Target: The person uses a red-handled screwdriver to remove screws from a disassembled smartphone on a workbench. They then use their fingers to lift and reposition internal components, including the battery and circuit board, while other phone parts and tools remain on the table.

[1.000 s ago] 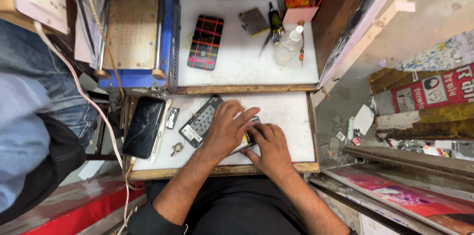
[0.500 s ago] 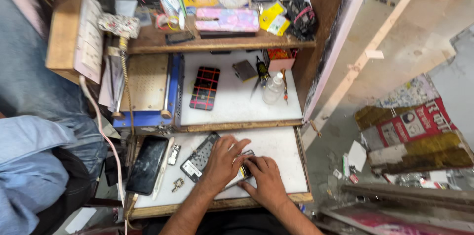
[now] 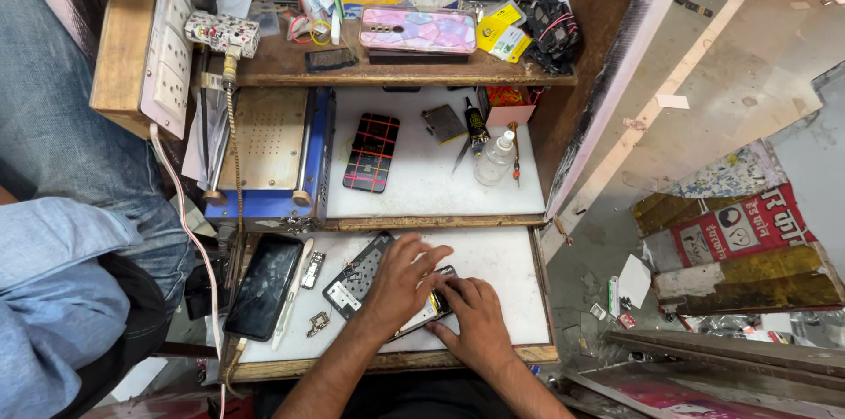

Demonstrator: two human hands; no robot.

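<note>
One head camera looks steeply down, close above the white worktop [image 3: 502, 287]

An opened phone [image 3: 361, 278] lies flat on the white work surface — back cover off, dark inner frame with small parts exposed, set at a slant. Its upper end sticks out past the left fingers [image 3: 422, 262]; its lower end — yellow-edged — sits under the right fingertips [image 3: 447, 289].
</note>
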